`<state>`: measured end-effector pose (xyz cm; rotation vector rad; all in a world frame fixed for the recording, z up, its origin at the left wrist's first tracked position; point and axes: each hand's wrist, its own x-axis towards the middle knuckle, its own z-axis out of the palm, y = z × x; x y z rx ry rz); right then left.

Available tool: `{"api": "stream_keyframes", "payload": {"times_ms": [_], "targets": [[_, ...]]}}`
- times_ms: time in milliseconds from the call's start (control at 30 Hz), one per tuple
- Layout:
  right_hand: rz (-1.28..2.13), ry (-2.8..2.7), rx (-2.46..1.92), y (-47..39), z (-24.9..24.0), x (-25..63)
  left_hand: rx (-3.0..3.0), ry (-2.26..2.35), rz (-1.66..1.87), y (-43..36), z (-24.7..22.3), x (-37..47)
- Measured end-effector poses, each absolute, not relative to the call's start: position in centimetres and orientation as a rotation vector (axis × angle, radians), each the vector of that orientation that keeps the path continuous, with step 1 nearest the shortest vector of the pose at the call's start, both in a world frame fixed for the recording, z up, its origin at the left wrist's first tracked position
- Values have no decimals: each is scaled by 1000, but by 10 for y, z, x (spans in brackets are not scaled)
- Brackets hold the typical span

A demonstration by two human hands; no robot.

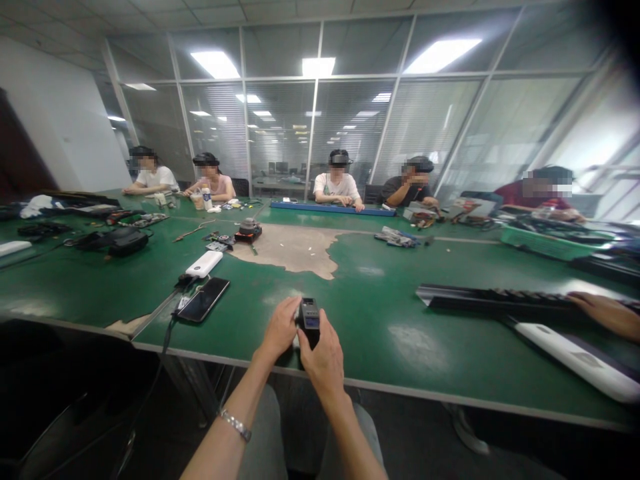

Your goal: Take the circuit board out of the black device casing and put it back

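Between my hands, near the table's front edge, is a small black box-shaped device (pixel 311 321) with a little bluish panel and small marks or buttons on its upper face. My left hand (pixel 281 328) closes on its left side, with a metal-band bracelet on that wrist. Along the device's right side wraps my right hand (pixel 326 357), thumb toward the near face. The underside and lower part of the device are hidden by my fingers. A dark phone (pixel 204 300) lies to the left, beside a white power bank (pixel 205 265) with cables.
Around the green table (pixel 370 320) several people sit opposite. At right, another person's hand (pixel 603 313) touches a long black channel (pixel 490 298); a long white device (pixel 575 357) lies nearer. A green basket (pixel 555 248) stands behind. An orange-black part (pixel 248 231) sits by the worn patch (pixel 285 247).
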<state>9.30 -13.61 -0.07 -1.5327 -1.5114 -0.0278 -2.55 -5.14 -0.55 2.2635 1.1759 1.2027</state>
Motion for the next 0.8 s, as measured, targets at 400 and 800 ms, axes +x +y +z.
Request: {"api": "stream_keyframes", "payload": {"times_ms": [400,800], "targets": [[90,-1473,-1597,-134,10,94,2132,1236,1301,-49,-14,-24],[-5,-1297,-1556,-135,46,138,2169,1254,1326,-49,-17,-23]]}}
